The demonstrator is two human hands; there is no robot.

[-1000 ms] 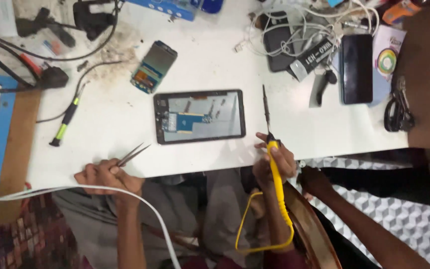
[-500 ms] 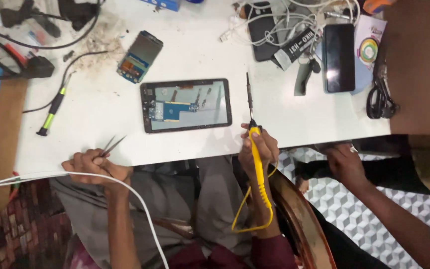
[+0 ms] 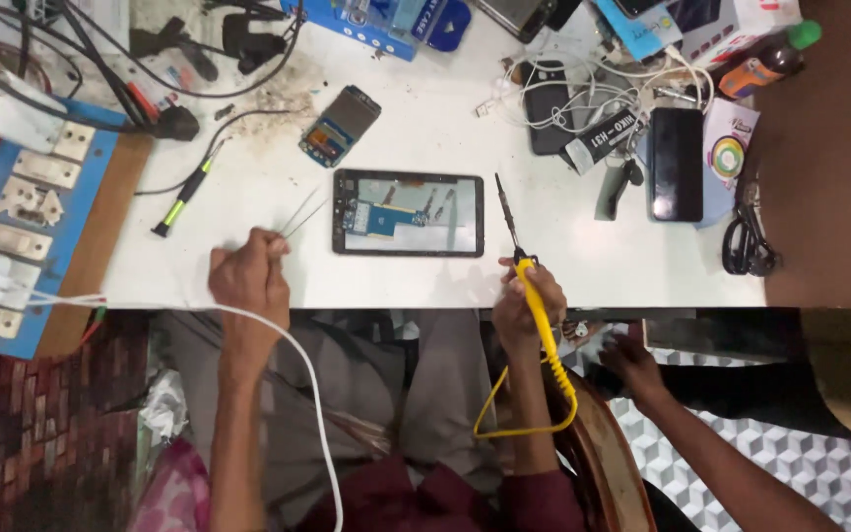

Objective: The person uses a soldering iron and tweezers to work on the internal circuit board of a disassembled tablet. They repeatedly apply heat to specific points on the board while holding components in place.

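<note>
An opened tablet [image 3: 408, 212] lies on the white table [image 3: 425, 138] with its circuit board showing. My left hand [image 3: 248, 279] grips metal tweezers [image 3: 299, 210] whose tips point toward the tablet's left edge. My right hand [image 3: 527, 299] holds a yellow-handled soldering iron [image 3: 519, 251]; its dark tip rests just right of the tablet. A yellow cord [image 3: 534, 394] loops down from the iron over my lap.
An opened small phone [image 3: 340, 125] lies behind the tablet, a green-handled screwdriver [image 3: 181, 199] to the left, a blue switch board [image 3: 27, 212] at far left. Dark phones [image 3: 677, 163], cables and scissors [image 3: 746, 241] crowd the right. Another person's hand [image 3: 632, 363] reaches in below the table edge.
My left hand has risen onto the table edge, bringing the tweezers closer to the tablet. The view has shifted, and the other person's hand has moved left.
</note>
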